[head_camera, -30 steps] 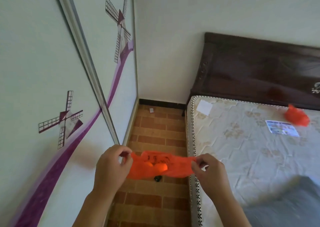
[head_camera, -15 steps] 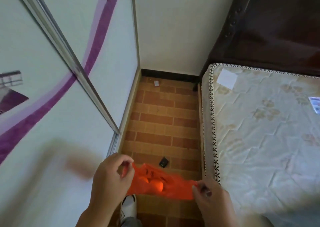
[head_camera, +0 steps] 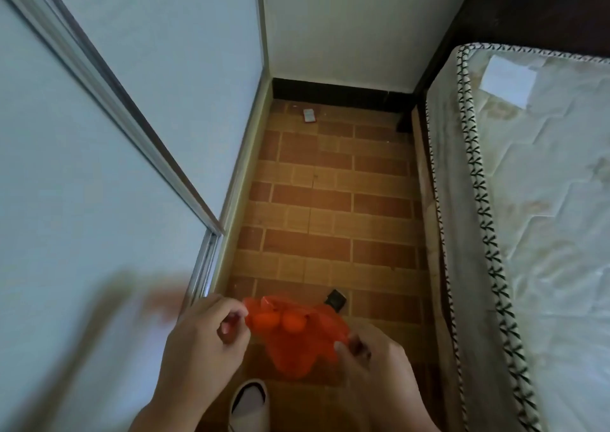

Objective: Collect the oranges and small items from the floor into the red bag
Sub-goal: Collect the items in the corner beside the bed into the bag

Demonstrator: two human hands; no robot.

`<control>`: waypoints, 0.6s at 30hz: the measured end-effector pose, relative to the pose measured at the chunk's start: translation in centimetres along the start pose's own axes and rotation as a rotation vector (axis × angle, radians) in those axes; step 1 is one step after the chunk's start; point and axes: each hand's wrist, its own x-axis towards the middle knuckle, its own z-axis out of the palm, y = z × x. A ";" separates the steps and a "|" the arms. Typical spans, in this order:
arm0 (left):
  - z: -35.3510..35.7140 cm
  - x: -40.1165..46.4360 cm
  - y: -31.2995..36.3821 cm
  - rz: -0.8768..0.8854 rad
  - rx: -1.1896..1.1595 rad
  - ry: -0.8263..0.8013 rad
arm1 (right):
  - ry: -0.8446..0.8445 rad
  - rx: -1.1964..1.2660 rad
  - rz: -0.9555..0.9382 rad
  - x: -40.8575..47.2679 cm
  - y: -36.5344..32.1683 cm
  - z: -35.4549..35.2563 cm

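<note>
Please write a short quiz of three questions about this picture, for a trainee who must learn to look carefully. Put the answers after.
1. True or false: both hands hold the red bag.
2. What shows through the bag's plastic? A) oranges B) keys C) a shoe
3. Which small thing lies on the floor just beyond the bag?

Key
1. True: the left hand pinches its left edge, the right hand its right edge.
2. A: two oranges.
3. The small black item; a small white item lies far off, by the end wall.
</note>
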 end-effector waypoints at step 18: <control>16.2 9.0 -13.8 0.275 0.153 0.226 | 0.228 -0.325 -0.679 18.8 7.1 15.3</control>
